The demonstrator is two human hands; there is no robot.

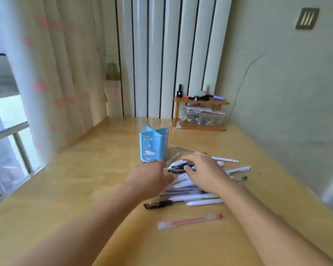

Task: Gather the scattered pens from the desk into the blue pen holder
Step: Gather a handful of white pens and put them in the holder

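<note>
The blue pen holder (153,144) stands upright on the wooden desk (85,179), with divided compartments and nothing visible in it. Several pens lie in a loose pile (192,191) to its right and nearer me. A clear red pen (189,221) lies alone at the near side, and a black pen (158,204) lies left of the pile. My right hand (204,171) rests on the pile, its fingers curled around a black and white pen (178,167). My left hand (150,175) hovers just in front of the holder, fingers apart, touching the pile's left edge.
A small wooden shelf (200,102) with bottles on top and a clear plastic box (203,118) stands at the back by the wall. A curtain (46,73) and a window run along the desk's left side. The wall borders the right side.
</note>
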